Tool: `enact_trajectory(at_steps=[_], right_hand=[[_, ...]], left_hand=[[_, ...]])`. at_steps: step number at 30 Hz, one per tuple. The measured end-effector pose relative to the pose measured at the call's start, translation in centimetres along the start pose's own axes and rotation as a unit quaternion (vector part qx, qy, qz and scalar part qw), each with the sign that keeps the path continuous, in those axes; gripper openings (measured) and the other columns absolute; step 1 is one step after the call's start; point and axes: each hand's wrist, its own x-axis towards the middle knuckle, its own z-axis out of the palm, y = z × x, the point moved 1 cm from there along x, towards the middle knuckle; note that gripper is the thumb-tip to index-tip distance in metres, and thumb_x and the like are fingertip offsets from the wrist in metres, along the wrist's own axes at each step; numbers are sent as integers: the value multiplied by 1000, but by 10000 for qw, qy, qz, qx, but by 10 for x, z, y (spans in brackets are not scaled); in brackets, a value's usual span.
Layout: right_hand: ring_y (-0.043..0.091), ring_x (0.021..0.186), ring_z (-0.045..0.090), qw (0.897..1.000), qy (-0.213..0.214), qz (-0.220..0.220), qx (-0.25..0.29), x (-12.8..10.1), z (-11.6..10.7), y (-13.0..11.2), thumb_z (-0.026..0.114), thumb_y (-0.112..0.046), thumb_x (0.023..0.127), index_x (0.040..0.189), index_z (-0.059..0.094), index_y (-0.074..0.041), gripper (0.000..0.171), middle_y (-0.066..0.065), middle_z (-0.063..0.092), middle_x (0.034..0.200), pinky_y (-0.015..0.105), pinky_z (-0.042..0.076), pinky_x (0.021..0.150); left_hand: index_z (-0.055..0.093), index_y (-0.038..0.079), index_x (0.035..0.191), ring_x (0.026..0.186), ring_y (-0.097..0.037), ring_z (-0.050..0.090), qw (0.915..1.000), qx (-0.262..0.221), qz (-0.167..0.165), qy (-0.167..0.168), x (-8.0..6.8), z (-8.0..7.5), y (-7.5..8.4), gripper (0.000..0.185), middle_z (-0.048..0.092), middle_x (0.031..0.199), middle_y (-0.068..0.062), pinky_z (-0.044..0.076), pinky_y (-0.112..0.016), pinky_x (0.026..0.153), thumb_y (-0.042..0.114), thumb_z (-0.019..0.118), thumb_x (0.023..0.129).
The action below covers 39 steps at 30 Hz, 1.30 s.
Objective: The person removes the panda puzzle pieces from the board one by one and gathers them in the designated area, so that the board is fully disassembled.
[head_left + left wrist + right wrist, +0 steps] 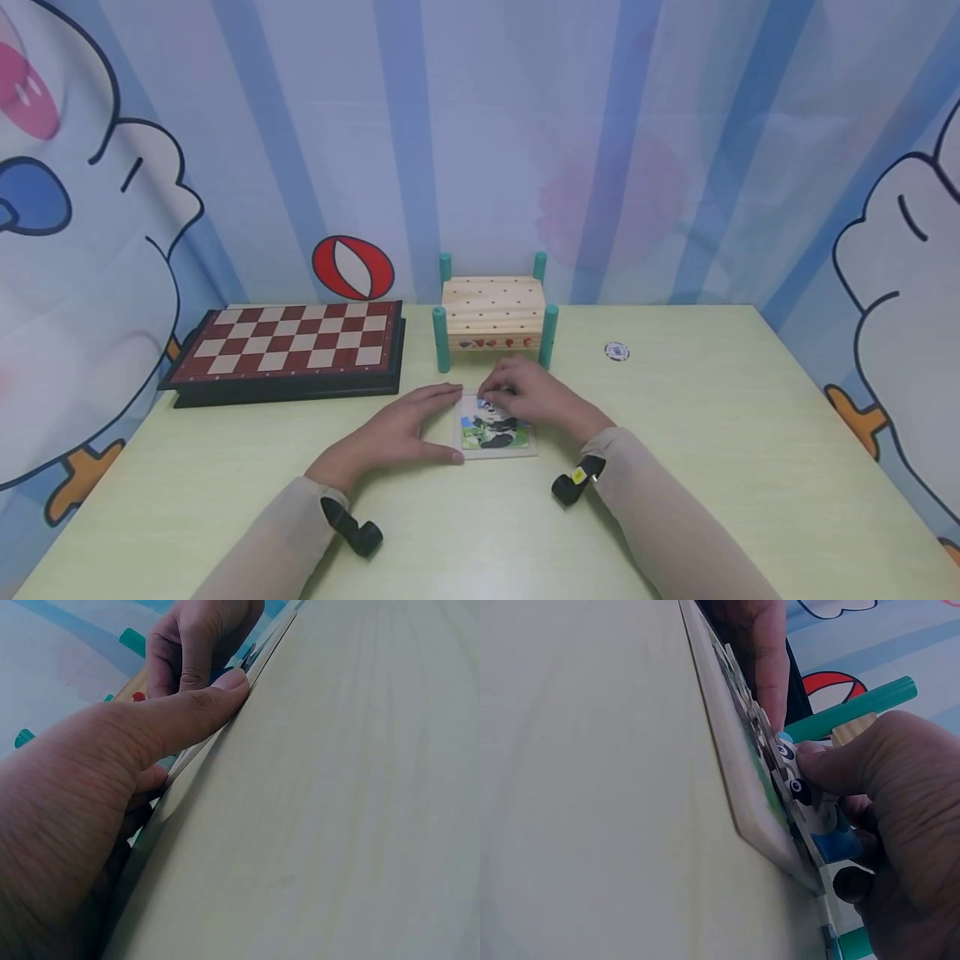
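puzzle board (497,455): pale-rimmed | piece (810,811): 2 cartoon eyes, blue corner | left hand (401,429): spread, touching board | right hand (536,396): pinching piece

Flat panda puzzle (491,433), eyed piece (819,813) pinched

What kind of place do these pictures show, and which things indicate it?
Probably a children's play area or a staged playroom set: a cartoon-printed backdrop stands around the table, which holds a chessboard and a panda puzzle.
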Motion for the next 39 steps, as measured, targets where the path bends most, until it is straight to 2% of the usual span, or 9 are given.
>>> enact_trajectory(at_steps=[4, 8, 18, 26, 39], right_hand=[[13, 95, 57, 9996, -50, -96, -271, 1, -1, -1, 67, -16, 96, 106, 79, -15, 15, -6, 67, 98, 33, 48, 85], [11, 94, 60, 9994, -121, -24, -313, 1, -1, -3, 67, -16, 97, 107, 79, -14, 16, -6, 68, 99, 31, 51, 85], [6, 92, 64, 9996, -138, 245, -40, 1, -2, -5, 67, -18, 98, 107, 77, -16, 13, -9, 71, 100, 29, 55, 85], [8, 76, 59, 9968, -358, 616, 375, 0, -5, -4, 75, -30, 92, 99, 72, -21, 11, -13, 67, 85, 29, 52, 72], [6, 73, 60, 9972, -333, 598, 291, 0, -3, -1, 75, -36, 92, 97, 70, -25, 13, -17, 67, 83, 28, 53, 71]], left_hand=[[39, 31, 156, 148, -11, 28, 10000, -1, 9, 13, 0, 1, 0, 99, 34, 159, 14, 29, -42, 119, 75, 71, 74], [38, 30, 156, 148, -11, 28, 10000, 9, 24, 19, 0, 0, 0, 99, 34, 159, 13, 29, -42, 119, 74, 71, 75], [40, 26, 156, 149, -17, 28, 9999, -64, 99, 33, -2, -4, 4, 97, 34, 160, 9, 29, -46, 119, 70, 74, 76], [39, 26, 156, 149, -18, 28, 9999, -84, 84, 3, -2, -3, 4, 98, 34, 160, 9, 29, -48, 119, 71, 73, 76], [38, 27, 157, 149, -17, 28, 10000, -44, 9, -39, -2, -4, 5, 99, 34, 160, 10, 29, -47, 119, 72, 73, 76]])
